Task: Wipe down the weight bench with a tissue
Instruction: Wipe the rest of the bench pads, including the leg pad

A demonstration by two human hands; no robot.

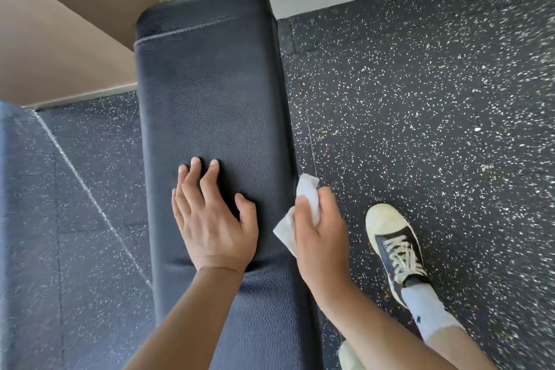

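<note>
Left hand (213, 219) flat, right hand (319, 231) clenched

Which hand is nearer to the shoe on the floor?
Right. The right hand, gripping the tissue, is at the bench's right edge, beside the shoe; the left hand rests on the bench top, farther away.

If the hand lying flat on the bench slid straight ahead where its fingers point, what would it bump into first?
Probably nothing for a while. The left hand rests on the weight bench, fingers pointing along the pad. Ahead is only bare black padding, then the stitched seam near the far end, and past that the pad's edge.
</note>
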